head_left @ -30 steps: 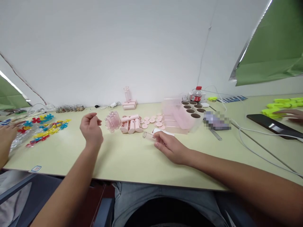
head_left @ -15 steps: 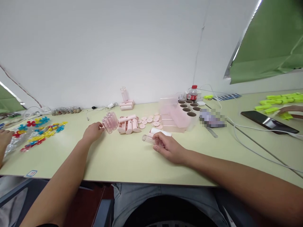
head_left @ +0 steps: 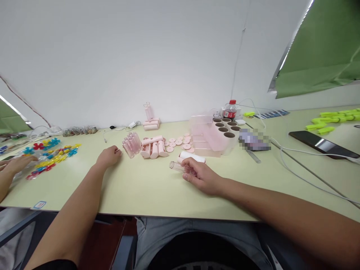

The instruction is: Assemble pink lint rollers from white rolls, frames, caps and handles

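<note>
My right hand (head_left: 204, 177) is wrapped around a clear pinkish plastic tube (head_left: 176, 166), its open end pointing left above the table. Just behind those fingers lie white and pink cylinders (head_left: 192, 156), partly covered by the hand. Further left, my left hand (head_left: 109, 156) rests low with its fingers curled in; whatever may be between them is hidden. A small gap separates it from a cluster of clear pink tubes (head_left: 131, 144). Beside that cluster is a pile of opaque pink cylinders (head_left: 154, 147), followed by scattered flat pink discs (head_left: 178, 141).
Toward the back right stand a pink translucent box (head_left: 206, 152), a holder with round brown openings (head_left: 229, 135) and a cola bottle (head_left: 230, 110). A phone (head_left: 323, 144) and cables lie right. A co-worker's hand (head_left: 21, 163) is near colourful flower-shaped pieces (head_left: 53, 159).
My left hand has drawn slightly away from the tube cluster. The co-worker's hand at left has reached further in, while another person's hand at right has left the view.
</note>
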Action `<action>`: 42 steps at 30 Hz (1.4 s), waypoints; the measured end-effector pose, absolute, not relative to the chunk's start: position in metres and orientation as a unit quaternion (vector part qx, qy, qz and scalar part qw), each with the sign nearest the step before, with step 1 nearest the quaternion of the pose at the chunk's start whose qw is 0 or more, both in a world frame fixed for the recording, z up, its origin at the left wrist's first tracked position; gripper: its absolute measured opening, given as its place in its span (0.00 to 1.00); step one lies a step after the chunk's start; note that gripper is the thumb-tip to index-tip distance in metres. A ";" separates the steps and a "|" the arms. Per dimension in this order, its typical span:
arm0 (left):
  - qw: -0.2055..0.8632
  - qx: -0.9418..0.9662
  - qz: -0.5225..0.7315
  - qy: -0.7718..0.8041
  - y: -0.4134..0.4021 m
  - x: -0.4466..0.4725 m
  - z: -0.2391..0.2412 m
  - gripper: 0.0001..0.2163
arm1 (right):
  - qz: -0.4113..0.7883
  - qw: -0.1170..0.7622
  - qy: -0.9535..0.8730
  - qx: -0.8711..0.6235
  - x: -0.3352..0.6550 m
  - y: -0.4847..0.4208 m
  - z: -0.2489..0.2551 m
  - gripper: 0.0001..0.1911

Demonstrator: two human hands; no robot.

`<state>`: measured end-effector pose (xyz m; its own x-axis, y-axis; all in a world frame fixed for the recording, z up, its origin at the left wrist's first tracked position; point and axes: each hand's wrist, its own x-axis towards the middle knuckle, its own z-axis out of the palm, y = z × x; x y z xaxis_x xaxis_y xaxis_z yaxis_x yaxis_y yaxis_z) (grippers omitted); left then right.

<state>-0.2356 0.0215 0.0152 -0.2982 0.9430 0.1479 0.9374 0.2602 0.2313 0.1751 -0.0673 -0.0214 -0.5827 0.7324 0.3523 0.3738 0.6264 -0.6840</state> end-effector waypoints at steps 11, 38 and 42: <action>0.294 0.610 0.600 0.426 -0.041 -0.095 0.044 0.15 | 0.207 0.396 -0.830 -0.334 0.182 -0.059 -0.011 0.12; 0.508 0.788 0.195 0.289 -0.002 -0.048 0.024 0.21 | 0.112 0.425 -0.836 -0.329 0.196 -0.050 -0.006 0.16; 0.517 0.781 0.186 0.296 -0.002 -0.049 0.024 0.23 | 0.088 0.416 -0.846 -0.322 0.197 -0.048 -0.009 0.18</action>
